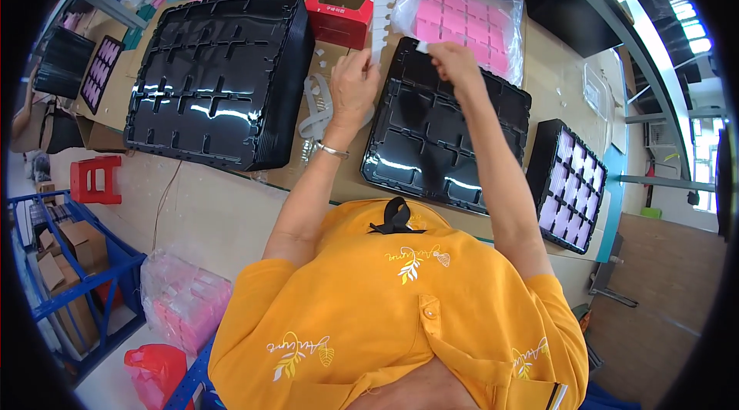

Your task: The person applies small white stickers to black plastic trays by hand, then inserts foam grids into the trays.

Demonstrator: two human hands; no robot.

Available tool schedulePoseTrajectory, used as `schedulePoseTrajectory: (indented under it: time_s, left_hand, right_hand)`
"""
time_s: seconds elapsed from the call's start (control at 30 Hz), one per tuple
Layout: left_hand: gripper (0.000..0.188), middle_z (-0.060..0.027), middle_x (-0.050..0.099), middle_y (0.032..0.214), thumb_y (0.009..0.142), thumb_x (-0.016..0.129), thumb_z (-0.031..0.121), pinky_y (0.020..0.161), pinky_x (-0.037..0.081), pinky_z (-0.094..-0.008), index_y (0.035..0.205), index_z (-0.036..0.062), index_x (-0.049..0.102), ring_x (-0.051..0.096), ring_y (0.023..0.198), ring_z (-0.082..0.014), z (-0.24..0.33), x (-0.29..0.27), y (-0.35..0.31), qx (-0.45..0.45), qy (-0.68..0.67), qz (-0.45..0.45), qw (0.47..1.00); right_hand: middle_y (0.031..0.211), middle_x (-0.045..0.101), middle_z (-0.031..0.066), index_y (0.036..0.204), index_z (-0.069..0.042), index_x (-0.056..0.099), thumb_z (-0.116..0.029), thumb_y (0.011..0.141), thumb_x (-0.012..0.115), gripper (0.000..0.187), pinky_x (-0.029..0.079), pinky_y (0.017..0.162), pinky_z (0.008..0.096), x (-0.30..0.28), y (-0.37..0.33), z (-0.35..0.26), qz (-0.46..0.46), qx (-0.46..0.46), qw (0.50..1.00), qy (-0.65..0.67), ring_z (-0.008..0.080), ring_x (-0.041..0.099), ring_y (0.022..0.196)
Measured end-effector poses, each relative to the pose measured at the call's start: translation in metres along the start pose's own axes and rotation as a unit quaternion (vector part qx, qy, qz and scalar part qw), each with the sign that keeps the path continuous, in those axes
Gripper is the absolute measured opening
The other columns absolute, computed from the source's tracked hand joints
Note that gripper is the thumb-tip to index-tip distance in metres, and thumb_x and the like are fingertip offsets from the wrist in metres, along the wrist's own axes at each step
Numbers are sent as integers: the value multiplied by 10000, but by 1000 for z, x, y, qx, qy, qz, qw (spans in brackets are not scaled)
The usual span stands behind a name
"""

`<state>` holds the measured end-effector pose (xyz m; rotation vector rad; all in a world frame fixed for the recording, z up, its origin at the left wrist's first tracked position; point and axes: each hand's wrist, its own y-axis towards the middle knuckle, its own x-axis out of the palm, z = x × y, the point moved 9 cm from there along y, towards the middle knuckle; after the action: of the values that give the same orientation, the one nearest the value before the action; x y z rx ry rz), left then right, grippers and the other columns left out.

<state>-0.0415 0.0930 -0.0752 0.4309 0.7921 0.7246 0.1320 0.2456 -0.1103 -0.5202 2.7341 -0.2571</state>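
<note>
My left hand [354, 87] has its fingers curled together at the lower end of a long white notched strip [382, 2], pinching its edge. In my right hand [458, 70], a small white piece [422, 46] is held between thumb and fingers, over the far edge of a black plastic tray [419, 113]. That tray has shallow compartments and lies in front of me, right of centre. Left of my left hand stands a tall stack of black trays [208, 79]. Loose white cut strips [315, 106] lie between the stack and the tray.
A red box [339, 13] stands behind the stack. Pink trays in clear plastic [466, 21] lie beyond the black tray. To the right is a black tray stack with pale lilac pieces [572, 187]. A red stool [96, 179] and blue rack [73, 279] are on the left.
</note>
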Motion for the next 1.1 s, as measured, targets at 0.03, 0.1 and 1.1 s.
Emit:
schedulePoseTrajectory:
  time_s: [0.03,0.1,1.1]
  left_hand:
    - [197,-100,635,827,791,688,88,713,451,-404,981,44,660,601,779,-279,-6,0,1,-47,-47,-9,998]
    - [197,-111,638,837,802,676,89,721,464,-403,988,25,658,604,779,-282,-15,2,0,-94,-95,-18,991]
    - [180,15,655,855,920,670,142,665,448,-192,1023,-5,685,567,761,-34,-21,13,-16,-250,-352,-43,901]
  right_hand:
    - [655,594,28,789,10,685,-288,795,677,298,385,510,303,-12,12,12,11,2,1000,-24,121,529,579]
    - [683,627,52,812,7,705,-285,799,664,295,418,545,316,-18,31,37,-5,21,994,-110,137,558,597]
    - [741,645,33,920,7,699,-302,823,717,325,455,649,274,58,-25,-53,-89,-148,984,-49,109,562,688]
